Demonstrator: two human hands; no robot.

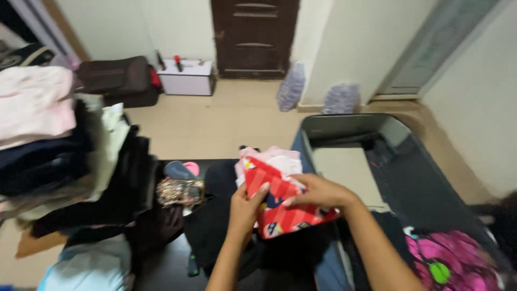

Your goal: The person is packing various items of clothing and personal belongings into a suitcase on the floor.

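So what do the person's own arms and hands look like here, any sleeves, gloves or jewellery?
Both forearms are bare as far as the view shows them, with no sleeve edge visible. The left hand and the right hand wear no gloves. No watch, bracelet or ring can be made out, though the picture is slightly blurred, so a thin ring could be missed.

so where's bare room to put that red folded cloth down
The pale panel inside the open suitcase, right of the right hand, is bare. So is the tan floor beyond. The clothes pile at left is crowded.
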